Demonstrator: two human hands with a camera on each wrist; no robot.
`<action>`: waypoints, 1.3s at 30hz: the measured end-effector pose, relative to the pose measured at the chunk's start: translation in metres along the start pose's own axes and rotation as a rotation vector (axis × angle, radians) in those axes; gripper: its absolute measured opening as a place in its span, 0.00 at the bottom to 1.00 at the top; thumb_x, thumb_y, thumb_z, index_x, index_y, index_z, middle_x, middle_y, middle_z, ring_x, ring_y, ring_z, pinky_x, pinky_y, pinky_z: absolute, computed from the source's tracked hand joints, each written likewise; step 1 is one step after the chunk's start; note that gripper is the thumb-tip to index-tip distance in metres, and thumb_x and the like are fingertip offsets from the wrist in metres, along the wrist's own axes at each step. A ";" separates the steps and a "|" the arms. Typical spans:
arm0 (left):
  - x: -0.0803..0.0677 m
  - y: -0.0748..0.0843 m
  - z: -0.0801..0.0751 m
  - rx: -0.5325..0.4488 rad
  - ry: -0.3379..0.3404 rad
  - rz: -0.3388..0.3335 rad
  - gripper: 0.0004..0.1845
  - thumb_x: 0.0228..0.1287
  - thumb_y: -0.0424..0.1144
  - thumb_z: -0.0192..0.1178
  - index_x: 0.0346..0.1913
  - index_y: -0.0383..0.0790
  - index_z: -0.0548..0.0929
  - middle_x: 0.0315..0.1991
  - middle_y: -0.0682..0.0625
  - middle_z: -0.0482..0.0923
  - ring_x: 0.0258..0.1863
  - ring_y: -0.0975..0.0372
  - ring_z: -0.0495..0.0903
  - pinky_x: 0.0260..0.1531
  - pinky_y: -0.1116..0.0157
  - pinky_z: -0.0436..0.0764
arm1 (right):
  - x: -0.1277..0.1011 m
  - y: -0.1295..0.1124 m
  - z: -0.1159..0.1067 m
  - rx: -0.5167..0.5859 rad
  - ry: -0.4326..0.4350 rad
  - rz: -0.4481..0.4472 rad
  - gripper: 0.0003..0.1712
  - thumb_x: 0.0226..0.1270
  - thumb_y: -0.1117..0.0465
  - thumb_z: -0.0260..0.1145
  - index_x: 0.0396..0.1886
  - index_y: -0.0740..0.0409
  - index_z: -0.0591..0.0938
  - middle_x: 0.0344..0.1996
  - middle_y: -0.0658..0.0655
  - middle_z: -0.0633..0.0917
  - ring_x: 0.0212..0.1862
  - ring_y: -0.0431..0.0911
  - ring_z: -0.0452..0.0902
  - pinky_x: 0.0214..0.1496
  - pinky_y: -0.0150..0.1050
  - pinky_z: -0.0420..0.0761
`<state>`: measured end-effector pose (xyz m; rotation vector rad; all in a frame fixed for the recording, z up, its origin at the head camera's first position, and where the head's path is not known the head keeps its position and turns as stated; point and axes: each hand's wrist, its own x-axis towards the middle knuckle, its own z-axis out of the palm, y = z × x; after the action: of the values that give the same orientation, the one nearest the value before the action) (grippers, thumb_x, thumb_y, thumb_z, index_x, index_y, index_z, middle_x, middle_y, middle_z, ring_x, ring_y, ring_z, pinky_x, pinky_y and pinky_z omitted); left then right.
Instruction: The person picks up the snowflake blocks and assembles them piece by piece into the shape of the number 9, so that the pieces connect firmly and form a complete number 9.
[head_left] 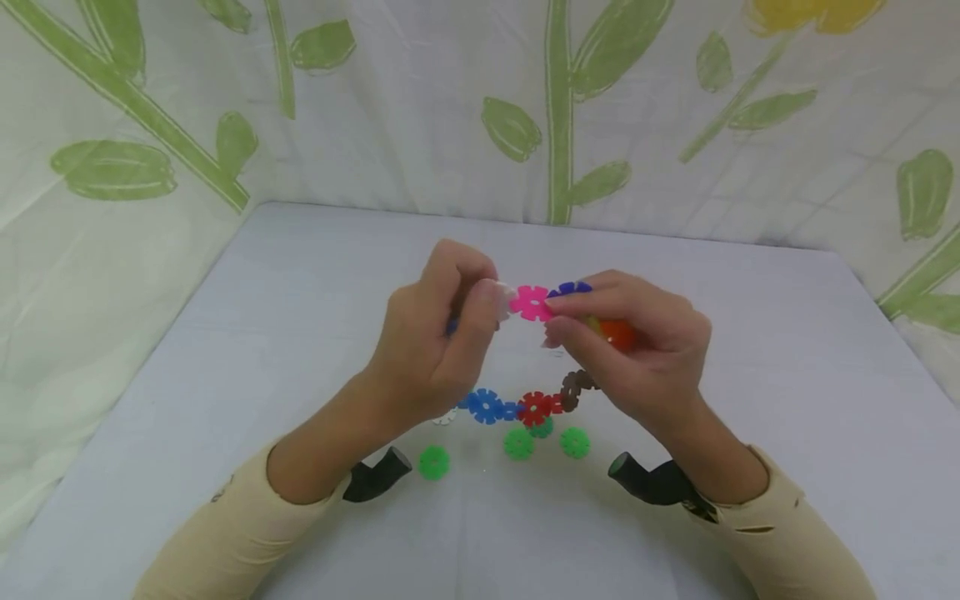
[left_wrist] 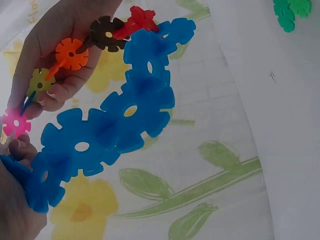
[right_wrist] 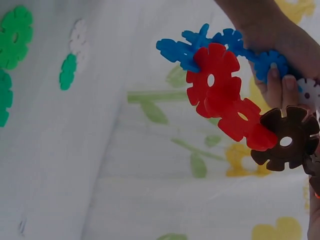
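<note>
Left hand (head_left: 423, 342) pinched the white disc (head_left: 504, 302); right hand (head_left: 648, 337) pinched the disc chain (head_left: 484, 408) where pink disc (head_left: 529, 300) met dark blue disc (head_left: 576, 287) — chain hung between both, above the table (head_left: 480, 542). Loose green discs (head_left: 433, 462) lay below.

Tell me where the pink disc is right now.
In the head view, the pink disc is just right of centre, between the white disc at the left hand and the dark blue disc at the right hand.
</note>
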<state>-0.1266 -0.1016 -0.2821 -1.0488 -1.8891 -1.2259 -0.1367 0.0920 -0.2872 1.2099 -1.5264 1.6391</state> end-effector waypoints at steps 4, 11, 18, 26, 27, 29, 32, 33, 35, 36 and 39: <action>-0.001 -0.002 0.002 0.032 0.020 0.063 0.12 0.77 0.42 0.43 0.40 0.35 0.67 0.18 0.52 0.65 0.15 0.69 0.62 0.15 0.71 0.65 | -0.001 0.001 -0.001 -0.008 -0.020 -0.020 0.15 0.65 0.59 0.74 0.34 0.71 0.87 0.27 0.62 0.86 0.29 0.45 0.84 0.30 0.30 0.82; -0.003 -0.006 0.004 0.066 0.033 0.134 0.14 0.78 0.42 0.41 0.38 0.35 0.68 0.16 0.52 0.64 0.13 0.68 0.61 0.13 0.71 0.63 | -0.001 0.002 0.000 0.092 -0.076 -0.029 0.11 0.65 0.63 0.73 0.37 0.70 0.87 0.27 0.63 0.85 0.26 0.46 0.82 0.23 0.32 0.80; -0.003 -0.005 0.000 0.116 -0.014 0.155 0.06 0.67 0.34 0.47 0.36 0.34 0.71 0.17 0.51 0.67 0.12 0.67 0.62 0.15 0.71 0.67 | 0.002 -0.002 0.000 0.028 -0.133 -0.048 0.13 0.66 0.61 0.72 0.36 0.71 0.86 0.27 0.62 0.86 0.24 0.44 0.81 0.25 0.30 0.79; 0.006 -0.004 -0.012 0.056 -0.017 0.086 0.07 0.70 0.33 0.47 0.40 0.31 0.73 0.20 0.50 0.69 0.15 0.66 0.64 0.16 0.69 0.68 | 0.004 0.001 0.007 0.035 -0.182 0.012 0.18 0.71 0.58 0.68 0.46 0.73 0.83 0.32 0.61 0.84 0.30 0.47 0.82 0.28 0.33 0.82; 0.007 -0.004 -0.014 0.017 -0.020 0.034 0.08 0.71 0.33 0.47 0.42 0.30 0.74 0.20 0.51 0.68 0.16 0.66 0.65 0.16 0.69 0.68 | 0.004 0.002 0.006 0.060 -0.188 0.043 0.21 0.72 0.57 0.66 0.50 0.74 0.80 0.33 0.62 0.84 0.31 0.47 0.83 0.29 0.35 0.83; 0.009 -0.004 -0.018 -0.088 -0.014 -0.085 0.09 0.73 0.33 0.46 0.44 0.29 0.74 0.20 0.52 0.68 0.16 0.65 0.66 0.16 0.67 0.69 | 0.004 0.005 0.004 0.136 -0.184 0.142 0.27 0.74 0.54 0.64 0.59 0.72 0.76 0.37 0.63 0.84 0.34 0.50 0.84 0.34 0.39 0.85; 0.009 -0.006 -0.024 -0.246 0.043 -0.269 0.11 0.76 0.33 0.44 0.46 0.29 0.74 0.20 0.50 0.69 0.15 0.61 0.69 0.14 0.66 0.70 | 0.002 0.009 0.000 0.328 -0.143 0.355 0.32 0.76 0.50 0.60 0.69 0.65 0.67 0.45 0.64 0.84 0.42 0.55 0.85 0.45 0.47 0.85; 0.010 -0.007 -0.025 -0.294 0.078 -0.319 0.11 0.76 0.34 0.43 0.47 0.30 0.74 0.21 0.49 0.69 0.14 0.60 0.69 0.13 0.66 0.70 | 0.002 0.010 -0.001 0.378 -0.122 0.417 0.32 0.75 0.49 0.60 0.70 0.62 0.66 0.48 0.65 0.83 0.45 0.56 0.84 0.48 0.48 0.84; 0.011 -0.009 -0.027 -0.380 0.167 -0.393 0.12 0.78 0.36 0.41 0.47 0.33 0.74 0.22 0.46 0.70 0.14 0.58 0.69 0.13 0.67 0.71 | 0.000 0.012 -0.002 0.426 -0.091 0.483 0.30 0.75 0.54 0.59 0.71 0.58 0.64 0.53 0.66 0.81 0.50 0.57 0.82 0.54 0.49 0.82; 0.011 -0.010 -0.028 -0.417 0.216 -0.423 0.11 0.78 0.37 0.41 0.47 0.36 0.74 0.23 0.45 0.70 0.14 0.57 0.69 0.14 0.67 0.71 | -0.001 0.012 -0.002 0.423 -0.089 0.488 0.30 0.75 0.56 0.59 0.71 0.57 0.64 0.55 0.67 0.80 0.51 0.58 0.82 0.56 0.49 0.81; 0.012 -0.013 -0.028 -0.529 0.340 -0.477 0.10 0.79 0.38 0.39 0.48 0.42 0.71 0.26 0.44 0.69 0.16 0.58 0.68 0.17 0.69 0.74 | -0.003 0.015 -0.001 0.313 -0.111 0.413 0.33 0.70 0.68 0.60 0.73 0.58 0.61 0.59 0.70 0.75 0.50 0.59 0.81 0.54 0.49 0.82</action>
<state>-0.1411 -0.1272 -0.2674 -0.5783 -1.6265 -2.1119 -0.1492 0.0909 -0.2968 1.2158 -1.7198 2.1773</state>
